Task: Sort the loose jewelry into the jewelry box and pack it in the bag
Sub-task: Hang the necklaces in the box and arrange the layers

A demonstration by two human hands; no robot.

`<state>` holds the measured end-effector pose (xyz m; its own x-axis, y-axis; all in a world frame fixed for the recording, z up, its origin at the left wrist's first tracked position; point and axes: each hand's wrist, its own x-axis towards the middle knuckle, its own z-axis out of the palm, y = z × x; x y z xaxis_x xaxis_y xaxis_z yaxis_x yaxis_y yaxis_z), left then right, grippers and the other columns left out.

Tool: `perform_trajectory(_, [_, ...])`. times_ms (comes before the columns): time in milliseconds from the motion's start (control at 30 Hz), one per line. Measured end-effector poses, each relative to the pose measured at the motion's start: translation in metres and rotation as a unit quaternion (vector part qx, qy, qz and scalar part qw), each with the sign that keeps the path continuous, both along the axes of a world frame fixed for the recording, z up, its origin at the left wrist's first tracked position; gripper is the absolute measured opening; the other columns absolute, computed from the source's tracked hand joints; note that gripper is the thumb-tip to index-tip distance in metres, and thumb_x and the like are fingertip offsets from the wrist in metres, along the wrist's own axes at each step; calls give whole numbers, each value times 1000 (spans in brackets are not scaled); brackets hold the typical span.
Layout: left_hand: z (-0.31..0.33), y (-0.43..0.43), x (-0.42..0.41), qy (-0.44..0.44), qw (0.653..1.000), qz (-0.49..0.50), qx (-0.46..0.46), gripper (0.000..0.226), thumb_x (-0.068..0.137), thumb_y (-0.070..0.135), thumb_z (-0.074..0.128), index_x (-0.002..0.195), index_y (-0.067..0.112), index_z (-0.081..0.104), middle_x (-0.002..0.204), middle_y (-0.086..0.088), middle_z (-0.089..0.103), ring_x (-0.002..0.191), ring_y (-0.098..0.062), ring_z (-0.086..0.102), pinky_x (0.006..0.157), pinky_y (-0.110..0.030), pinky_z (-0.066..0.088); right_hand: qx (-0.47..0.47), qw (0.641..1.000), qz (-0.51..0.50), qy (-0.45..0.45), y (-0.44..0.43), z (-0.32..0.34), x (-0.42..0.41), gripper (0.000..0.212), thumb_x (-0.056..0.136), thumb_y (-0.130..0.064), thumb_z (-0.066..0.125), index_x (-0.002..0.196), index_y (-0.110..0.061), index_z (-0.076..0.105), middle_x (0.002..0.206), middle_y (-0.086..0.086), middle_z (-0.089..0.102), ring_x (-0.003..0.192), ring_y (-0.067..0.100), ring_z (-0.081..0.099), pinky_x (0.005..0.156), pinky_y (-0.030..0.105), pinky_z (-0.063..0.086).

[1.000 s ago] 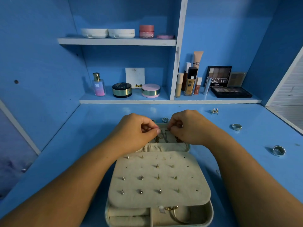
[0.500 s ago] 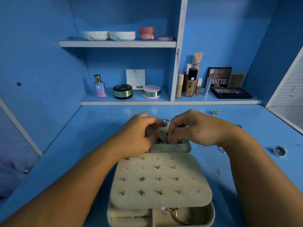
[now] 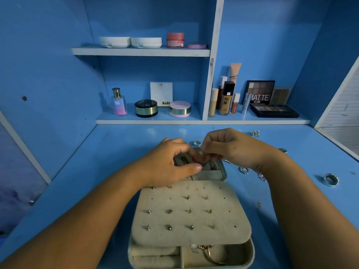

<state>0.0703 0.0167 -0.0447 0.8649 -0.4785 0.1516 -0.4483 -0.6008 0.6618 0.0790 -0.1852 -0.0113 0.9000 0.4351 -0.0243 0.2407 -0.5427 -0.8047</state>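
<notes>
An open beige jewelry box (image 3: pixel 248 255) lies on the blue desk in front of me. Its earring panel (image 3: pixel 190 212) carries several studs and is folded over the lower tray, where a gold ring (image 3: pixel 208 253) lies. My left hand (image 3: pixel 167 164) and my right hand (image 3: pixel 231 148) meet over the box's far lid pocket (image 3: pixel 219 171). Both pinch a small dark chain piece (image 3: pixel 204 163) between fingertips. Loose silver rings lie on the desk: ring (image 3: pixel 196 143), ring (image 3: pixel 243 169), ring (image 3: pixel 330 179), ring (image 3: pixel 282 150). No bag is in view.
Earrings (image 3: pixel 255 133) lie near the back shelf (image 3: pixel 202 121). That shelf holds a perfume bottle (image 3: pixel 118 102), compacts, foundation bottles and eyeshadow palettes (image 3: pixel 274 110). An upper shelf (image 3: pixel 139 51) has jars. Blue side walls close in the desk on both sides.
Both hands have stayed over the lid pocket, shifting slightly. The right wrist has moved and now uncovers small silver rings beside the box.
</notes>
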Motion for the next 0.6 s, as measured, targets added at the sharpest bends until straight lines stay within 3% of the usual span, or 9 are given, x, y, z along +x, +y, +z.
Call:
perform_trajectory(100, [-2, 0, 2, 15, 999, 25, -30, 33, 82, 44, 73, 111, 32, 64, 111, 14, 63, 108, -6, 58, 96, -39, 50, -1, 1000, 20, -6, 1, 0, 0, 18, 88, -32, 61, 83, -16, 70, 67, -3, 60, 63, 9, 50, 66, 27, 40])
perform_trajectory(167, [0, -1, 2, 12, 999, 11, -29, 29, 84, 39, 73, 111, 30, 66, 109, 13, 64, 102, -8, 62, 91, -38, 52, 12, 999, 28, -11, 2, 0, -1, 14, 89, -31, 62, 83, -23, 72, 73, -7, 66, 67, 9, 56, 69, 27, 44])
perform_trajectory(267, [1, -1, 2, -1, 1000, 2, 5, 16, 87, 35, 69, 102, 28, 71, 105, 11, 61, 98, -8, 58, 88, -35, 50, 33, 999, 35, -3, 3, 0, -1, 14, 91, -29, 60, 86, -23, 72, 91, 5, 72, 84, 28, 64, 82, 41, 50])
perform_trajectory(300, [0, -1, 2, 1, 1000, 5, 4, 13, 88, 34, 69, 97, 25, 73, 103, 9, 61, 96, -11, 60, 87, -36, 51, 32, 999, 33, -7, 3, -1, 0, 15, 91, -29, 60, 86, -22, 72, 89, 6, 71, 78, 28, 62, 77, 40, 50])
perform_trajectory(400, [-2, -1, 3, -1, 999, 43, -24, 12, 90, 32, 67, 79, 29, 70, 86, 4, 66, 74, -9, 61, 75, -34, 53, 25, 999, -13, -41, 4, -3, 1, 16, 90, -31, 61, 86, -19, 71, 64, -6, 61, 53, 4, 47, 55, 16, 39])
perform_trajectory(500, [-4, -2, 5, -9, 995, 98, -31, 20, 91, 32, 65, 72, 29, 68, 63, 7, 64, 52, -1, 48, 55, -18, 43, 21, 994, -82, -74, 6, -9, 6, 15, 90, -29, 63, 84, -17, 69, 57, -4, 53, 44, 4, 40, 44, 12, 34])
perform_trajectory(600, [-6, -4, 5, -14, 991, 128, -22, 26, 91, 30, 66, 66, 28, 64, 45, 18, 53, 42, -1, 44, 44, -10, 33, -9, 988, -120, -101, 9, -17, 11, 12, 89, -29, 63, 81, -21, 67, 60, -6, 55, 46, 3, 42, 45, 11, 36])
